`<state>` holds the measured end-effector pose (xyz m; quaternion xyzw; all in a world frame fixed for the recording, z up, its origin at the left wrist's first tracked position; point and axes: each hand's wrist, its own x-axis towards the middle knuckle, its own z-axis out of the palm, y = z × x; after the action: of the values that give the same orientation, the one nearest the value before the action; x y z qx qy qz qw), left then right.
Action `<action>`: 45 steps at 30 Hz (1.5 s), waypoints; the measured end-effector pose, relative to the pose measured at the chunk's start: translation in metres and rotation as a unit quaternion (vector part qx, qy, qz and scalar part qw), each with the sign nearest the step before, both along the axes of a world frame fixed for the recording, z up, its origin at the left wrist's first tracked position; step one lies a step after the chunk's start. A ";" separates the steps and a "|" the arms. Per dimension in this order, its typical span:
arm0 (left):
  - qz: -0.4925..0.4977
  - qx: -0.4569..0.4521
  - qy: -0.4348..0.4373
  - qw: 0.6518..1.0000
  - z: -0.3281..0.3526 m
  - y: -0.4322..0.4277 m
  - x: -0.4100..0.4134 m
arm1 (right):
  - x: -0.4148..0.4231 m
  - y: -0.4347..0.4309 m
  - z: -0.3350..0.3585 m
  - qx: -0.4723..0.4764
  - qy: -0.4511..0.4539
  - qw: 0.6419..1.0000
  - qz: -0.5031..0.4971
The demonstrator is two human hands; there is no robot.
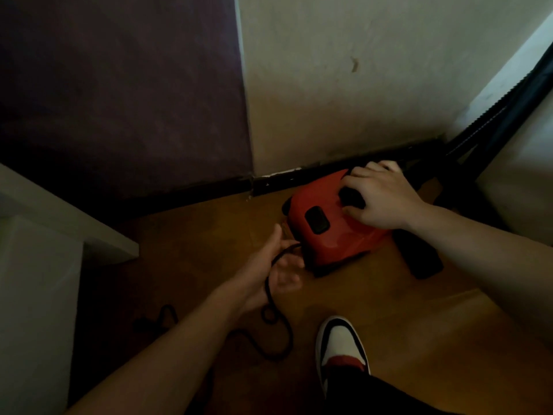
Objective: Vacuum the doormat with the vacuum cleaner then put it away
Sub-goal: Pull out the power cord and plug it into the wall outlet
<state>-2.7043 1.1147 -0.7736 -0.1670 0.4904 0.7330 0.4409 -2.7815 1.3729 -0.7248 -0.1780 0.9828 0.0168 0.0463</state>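
Note:
A red canister vacuum cleaner (326, 232) sits on the wooden floor close to the wall's dark skirting. My right hand (380, 199) lies on its top, fingers curled round the black carry handle. Its black power cord (275, 322) runs out of the vacuum's left side and loops across the floor toward me. My left hand (278, 271) is palm-up beside the vacuum with the cord lying across the loosely spread fingers. A black ribbed hose (514, 100) rises from behind the vacuum to the upper right. No doormat is in view.
A white cabinet or shelf edge (59, 229) juts out at the left. A purple wall panel (119, 85) and a cream wall (359, 70) meet behind the vacuum. My white, red and black shoe (341, 348) stands on the floor below it.

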 end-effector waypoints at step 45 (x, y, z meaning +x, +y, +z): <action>-0.115 -0.379 0.527 0.752 0.104 -0.125 0.023 | 0.024 -0.134 0.093 -0.172 -0.332 0.908 0.188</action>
<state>-2.6816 0.9902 -0.6694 0.1498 0.8983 0.4021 0.0944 -2.7572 1.2388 -0.6318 -0.3599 0.8466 -0.2045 0.3346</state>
